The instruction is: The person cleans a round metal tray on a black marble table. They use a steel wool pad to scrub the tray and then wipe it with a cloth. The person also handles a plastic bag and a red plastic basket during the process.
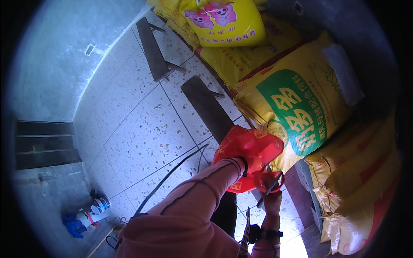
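A red plastic bag [248, 146] with light printing hangs bunched in front of me, beside a yellow woven sack [326, 80] with a green panel. My left arm, in a pink sleeve [200, 190], reaches to the bag; the hand itself is hidden in or behind the red plastic. My right hand [272, 197], lower and to the right, has its fingers closed at a red loop [267, 182], which seems to be part of the bag. A dark, narrow object [273, 184] lies at those fingers; its kind is unclear. A dark band is on each wrist.
Dark wooden benches [153, 51] [206, 106] stand on the speckled tile floor [129, 129]. More filled sacks [229, 24] [355, 187] are piled at the top and right. A black cable [171, 171] curves over the floor. A white bucket [101, 205] and blue gloves [74, 224] lie lower left.
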